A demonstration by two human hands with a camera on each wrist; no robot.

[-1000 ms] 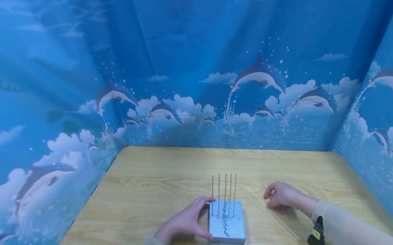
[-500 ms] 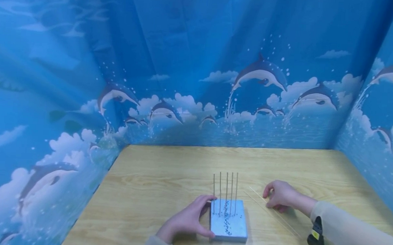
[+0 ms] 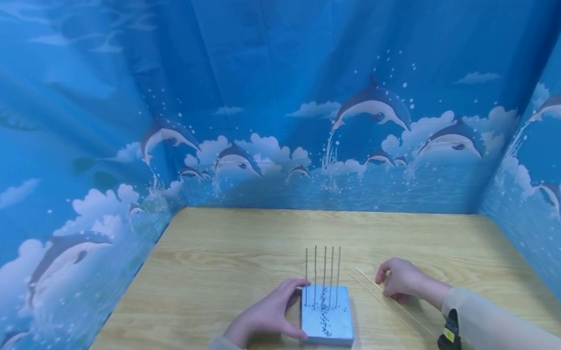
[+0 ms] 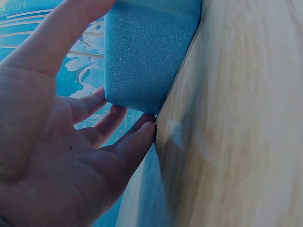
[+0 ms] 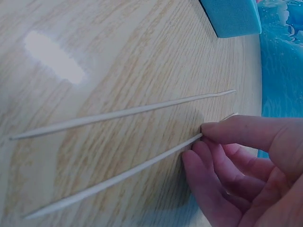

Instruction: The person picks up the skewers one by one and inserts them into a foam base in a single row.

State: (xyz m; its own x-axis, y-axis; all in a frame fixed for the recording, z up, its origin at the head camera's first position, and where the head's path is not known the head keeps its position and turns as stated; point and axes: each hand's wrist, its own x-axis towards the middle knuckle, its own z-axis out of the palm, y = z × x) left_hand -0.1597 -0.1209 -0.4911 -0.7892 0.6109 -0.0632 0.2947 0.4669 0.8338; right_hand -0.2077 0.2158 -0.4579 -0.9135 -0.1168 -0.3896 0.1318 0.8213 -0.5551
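Note:
A light blue foam block [image 3: 340, 324] lies flat on the table, its top dotted with small dark holes. Several thin sticks [image 3: 324, 268] stand upright in a row in its back half. My left hand [image 3: 270, 313] grips the block from its left side, thumb at the front edge and fingers at the back. To the right of the block, my right hand [image 3: 405, 279] pinches a thin bamboo skewer [image 5: 118, 178] between thumb and fingers, low over the table. A second skewer [image 5: 128, 111] lies loose alongside, nearer the block.
The wood-grain table [image 3: 221, 245] reaches back to a blue curtain [image 3: 265, 91] printed with dolphins and clouds, which also hangs along both sides. On my right wrist sits a black camera [image 3: 451, 336].
The near end of the pinched skewer has swung slightly to the right, widening its gap from the loose one. My left hand stays on the block.

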